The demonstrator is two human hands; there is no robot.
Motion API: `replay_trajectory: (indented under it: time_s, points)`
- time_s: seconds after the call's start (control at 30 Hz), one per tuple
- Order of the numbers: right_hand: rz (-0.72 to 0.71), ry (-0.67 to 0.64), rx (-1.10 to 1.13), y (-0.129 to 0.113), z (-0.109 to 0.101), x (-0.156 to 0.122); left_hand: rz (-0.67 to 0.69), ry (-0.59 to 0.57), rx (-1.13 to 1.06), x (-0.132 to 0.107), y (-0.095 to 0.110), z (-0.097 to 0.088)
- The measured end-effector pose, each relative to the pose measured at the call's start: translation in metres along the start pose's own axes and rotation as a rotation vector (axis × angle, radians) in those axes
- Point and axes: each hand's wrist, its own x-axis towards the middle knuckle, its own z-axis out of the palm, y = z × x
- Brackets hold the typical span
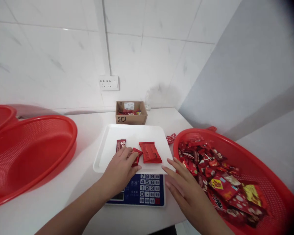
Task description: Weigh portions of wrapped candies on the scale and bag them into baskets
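Note:
A digital scale (147, 192) carries a white tray (139, 133) on top. On the tray lie a dark red candy bar (121, 143), a larger flat red packet (150, 152) and a small red candy packet (136, 159). My left hand (120, 166) is over the tray's front, its fingers and thumb closed around the small packet, partly hiding it and the candy bar. At the tray's right front corner is my right hand (183, 182), fingers spread and holding nothing, between the tray and a red basket (196, 132) of wrapped candies (218, 184).
To the left stands a red basket (49, 147), with another red basket (5, 114) behind it. A cardboard box (129, 119) holding packets is against the wall. One red dotted packet (171, 138) lies beside the tray. A socket (109, 83) is on the tiled wall.

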Motion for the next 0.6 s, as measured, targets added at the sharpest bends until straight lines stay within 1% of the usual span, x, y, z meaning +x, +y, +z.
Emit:
replay_trajectory:
  time_s: [0.1,0.17,0.23,0.33,0.4,0.47,0.53,0.57,0.6]
  points:
    - [0.049,0.048,-0.040,0.014,-0.009,-0.016,0.004,-0.052,-0.030,0.004,0.002,0.001]
    - [0.108,0.049,-0.029,0.025,-0.013,-0.024,-0.015,-0.070,-0.079,0.004,-0.001,-0.002]
    - [0.198,0.018,0.018,0.037,-0.016,-0.030,-0.049,-0.048,-0.119,0.002,-0.008,-0.006]
    - [0.355,-0.057,0.127,0.054,-0.020,-0.036,-0.102,0.013,-0.081,-0.002,-0.023,-0.011]
    - [0.421,-0.094,0.191,0.062,-0.022,-0.038,-0.094,-0.001,-0.051,-0.006,-0.031,-0.014]
    - [0.438,-0.124,0.226,0.066,-0.024,-0.039,-0.066,-0.038,-0.063,-0.011,-0.036,-0.016]
    - [0.434,-0.131,0.248,0.068,-0.026,-0.040,-0.066,-0.052,-0.092,-0.015,-0.038,-0.019]
    - [0.436,-0.116,0.264,0.068,-0.026,-0.040,-0.078,-0.051,-0.104,-0.018,-0.039,-0.021]
    - [0.442,-0.065,0.283,0.069,-0.026,-0.041,-0.093,-0.042,-0.112,-0.020,-0.039,-0.023]
